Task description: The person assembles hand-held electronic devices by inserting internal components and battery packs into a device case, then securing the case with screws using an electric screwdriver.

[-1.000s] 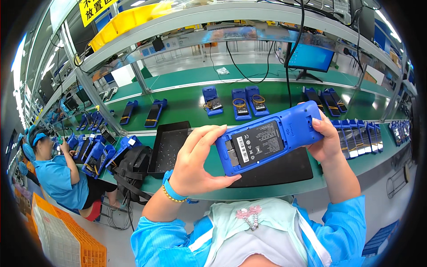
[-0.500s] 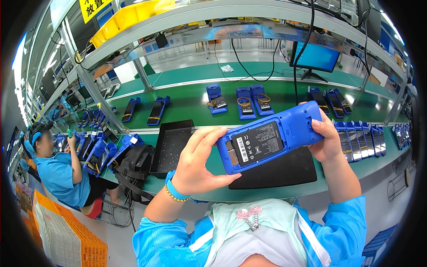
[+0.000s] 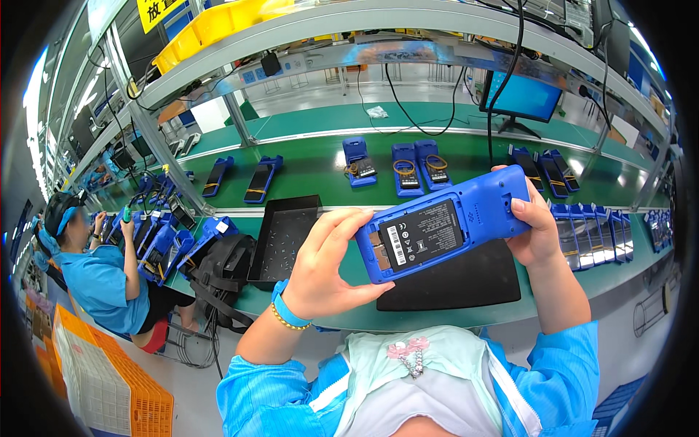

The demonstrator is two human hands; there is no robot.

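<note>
Both my hands hold up a blue handheld terminal (image 3: 477, 207), its back turned toward me. A black battery (image 3: 424, 239) with white labels sits in the uncovered bay of its back. My left hand (image 3: 325, 258) grips the left end, fingers along the upper edge and thumb under the lower edge. Wrapped around the right end is my right hand (image 3: 537, 227), its thumb on the back face. Below the terminal, a black mat (image 3: 466, 284) lies on the green bench (image 3: 349, 306), partly hidden by the terminal.
A black tray (image 3: 280, 233) with small bits stands left of my hands, beside a black bag (image 3: 224, 266). More blue terminals (image 3: 404, 171) lie on the far green surface; others stand in a row (image 3: 593, 233) at right. A co-worker (image 3: 102, 269) sits at left near an orange crate (image 3: 149, 386).
My grip and the terminal stay almost the same. The surroundings have shifted slightly rightward in the picture. The co-worker's head and arms have moved a little.
</note>
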